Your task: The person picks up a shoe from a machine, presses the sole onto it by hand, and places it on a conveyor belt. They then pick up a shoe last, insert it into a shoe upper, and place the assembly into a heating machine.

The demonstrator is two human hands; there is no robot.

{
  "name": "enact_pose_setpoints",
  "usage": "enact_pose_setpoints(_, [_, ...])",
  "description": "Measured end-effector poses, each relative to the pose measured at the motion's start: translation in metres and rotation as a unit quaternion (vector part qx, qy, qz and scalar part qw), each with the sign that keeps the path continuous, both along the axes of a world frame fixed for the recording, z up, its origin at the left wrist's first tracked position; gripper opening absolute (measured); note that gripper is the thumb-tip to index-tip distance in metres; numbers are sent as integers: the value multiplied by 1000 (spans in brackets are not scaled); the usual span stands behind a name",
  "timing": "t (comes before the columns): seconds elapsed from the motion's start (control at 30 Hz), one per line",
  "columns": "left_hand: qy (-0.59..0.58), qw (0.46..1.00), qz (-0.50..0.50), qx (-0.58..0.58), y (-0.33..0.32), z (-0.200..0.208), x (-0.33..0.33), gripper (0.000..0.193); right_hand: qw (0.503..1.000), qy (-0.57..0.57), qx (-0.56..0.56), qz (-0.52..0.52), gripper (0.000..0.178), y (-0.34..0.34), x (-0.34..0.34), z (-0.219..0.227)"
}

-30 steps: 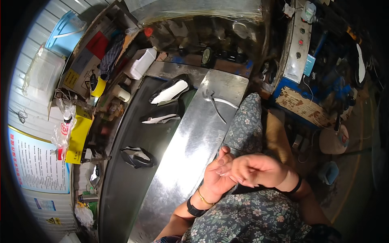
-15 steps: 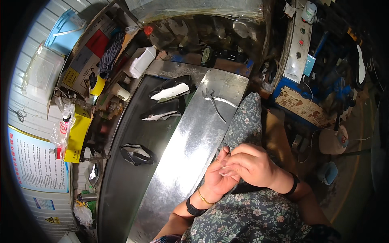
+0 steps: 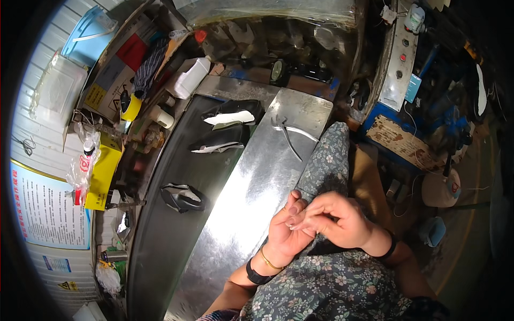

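Over my lap, at the edge of the metal tabletop (image 3: 225, 214), my two hands meet. My left hand (image 3: 287, 232) is turned palm up, its fingers curled in and its thumb raised. My right hand (image 3: 342, 222) comes from the other side, thumb and fingers pinched against the left fingertips. Whatever is between the fingers is too small to make out. Beyond them on the metal lies a pair of pincers (image 3: 292, 140), handles spread, touched by neither hand. Black shoe uppers with white insoles (image 3: 235, 117) rest on the dark belt (image 3: 160, 241) to the left.
A single black shoe upper (image 3: 182, 198) sits nearer on the belt. On the left shelf are a white jug (image 3: 188, 77) and a yellow box (image 3: 104, 171). To the right stands a machine with a button panel (image 3: 399, 69). A floral apron (image 3: 321, 283) covers my lap.
My right fingers have shifted slightly and my right hand has opened out a little from the left one. The whole view has moved slightly; the pincers and shoe uppers lie as before.
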State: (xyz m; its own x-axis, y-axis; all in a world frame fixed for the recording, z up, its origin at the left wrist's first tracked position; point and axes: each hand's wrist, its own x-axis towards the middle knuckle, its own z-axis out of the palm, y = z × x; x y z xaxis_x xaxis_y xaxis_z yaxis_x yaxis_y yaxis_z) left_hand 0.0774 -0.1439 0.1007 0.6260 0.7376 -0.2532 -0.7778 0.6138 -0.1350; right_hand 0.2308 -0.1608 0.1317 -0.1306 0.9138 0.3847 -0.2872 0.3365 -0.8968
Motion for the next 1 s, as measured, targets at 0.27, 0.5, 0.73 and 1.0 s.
enact_pose_setpoints(0.27, [81, 996, -1, 49, -3, -12, -1, 16, 957, -218, 183, -55, 6, 1, 3, 0])
enact_pose_setpoints(0.5, [42, 991, 1, 123, 4, 13, 4, 64, 956, 236, -20, 173, 28, 6, 16, -4])
enact_pose_setpoints(0.73, [117, 984, 4, 137, 0, 20, 4, 85, 968, -223, 102, -51, 10, 4, -9, -14])
enact_pose_setpoints(1.0, [779, 189, 23, 598, 34, 8, -6, 54, 964, -258, -58, -6, 18, 16, 81, 7])
